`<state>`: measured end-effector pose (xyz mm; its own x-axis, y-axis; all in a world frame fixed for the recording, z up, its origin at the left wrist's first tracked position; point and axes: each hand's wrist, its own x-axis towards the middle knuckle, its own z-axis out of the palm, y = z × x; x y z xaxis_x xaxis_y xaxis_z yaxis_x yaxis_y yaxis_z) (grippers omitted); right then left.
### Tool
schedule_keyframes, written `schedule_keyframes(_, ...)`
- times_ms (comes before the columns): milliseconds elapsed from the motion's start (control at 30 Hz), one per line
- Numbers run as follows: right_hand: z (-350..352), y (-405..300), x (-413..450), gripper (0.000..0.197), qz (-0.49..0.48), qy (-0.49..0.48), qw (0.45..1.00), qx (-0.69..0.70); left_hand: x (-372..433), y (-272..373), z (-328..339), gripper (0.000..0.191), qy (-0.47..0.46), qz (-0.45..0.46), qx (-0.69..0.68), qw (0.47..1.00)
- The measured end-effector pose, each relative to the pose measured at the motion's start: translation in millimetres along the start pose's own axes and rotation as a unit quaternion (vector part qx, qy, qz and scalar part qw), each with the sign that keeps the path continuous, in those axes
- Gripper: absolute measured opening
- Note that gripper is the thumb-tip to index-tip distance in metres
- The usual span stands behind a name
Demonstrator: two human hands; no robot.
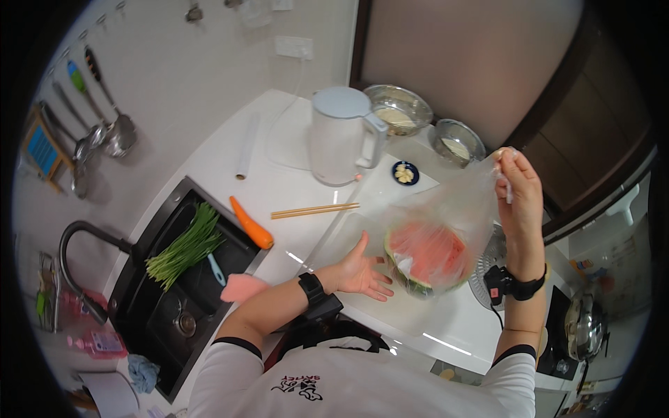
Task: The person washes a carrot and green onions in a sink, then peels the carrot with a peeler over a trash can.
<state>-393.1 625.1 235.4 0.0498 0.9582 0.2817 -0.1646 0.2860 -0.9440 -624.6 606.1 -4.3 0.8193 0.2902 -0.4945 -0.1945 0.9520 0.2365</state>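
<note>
A cut watermelon (428, 253), its red flesh facing up, lies on a pale cutting board (407, 313) with a thin clear plastic bag (460, 198) over and around it. Raised to the right of the melon, my right hand (517, 177) pinches the gathered top of the bag. My left hand (363, 274) is just left of the melon, fingers spread and holding nothing; whether its fingertips touch the plastic is hard to tell. Each wrist wears a black strap with a small device.
A white electric kettle (339, 138), garlic dish (405, 173), steel bowls (400, 107), chopsticks (315, 210) and carrot (251, 223) stand or lie beyond. At left, garlic chives (185, 248) lie in a black sink (209, 324). A perforated steel disc (488, 266) and hob (559, 334) are at right.
</note>
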Motion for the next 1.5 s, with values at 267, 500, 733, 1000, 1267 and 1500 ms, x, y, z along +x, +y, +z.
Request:
schedule_keyframes(267, 121, -17, -1, 0.017, 0.027, -0.136, 0.99, 0.02, -131, -1, -22, 0.106, -0.057, 0.077, 0.064, 0.993)
schedule_keyframes(500, 254, -3, 27, 0.017, 0.004, -0.264, 0.964, 0.016, -224, 11, -58, 0.091, -0.056, 0.29, 0.032, 0.955)
schedule_keyframes(733, 365, 49, 65, 0.017, -0.031, -0.359, 0.933, -0.015, -266, 53, -113, 0.096, -0.005, 0.528, -0.064, 0.847)
schedule_keyframes(1000, 433, 138, 99, 0.018, -0.027, -0.367, 0.928, -0.065, -285, 134, -186, 0.086, 0.081, 0.614, -0.147, 0.771)
schedule_keyframes(1267, 464, 162, 124, 0.018, -0.036, -0.378, 0.921, -0.088, -293, 191, -215, 0.073, 0.124, 0.619, -0.175, 0.755)
schedule_keyframes(1500, 458, 168, 131, 0.02, -0.039, -0.362, 0.922, -0.132, -282, 200, -233, 0.075, 0.112, 0.625, -0.187, 0.749)
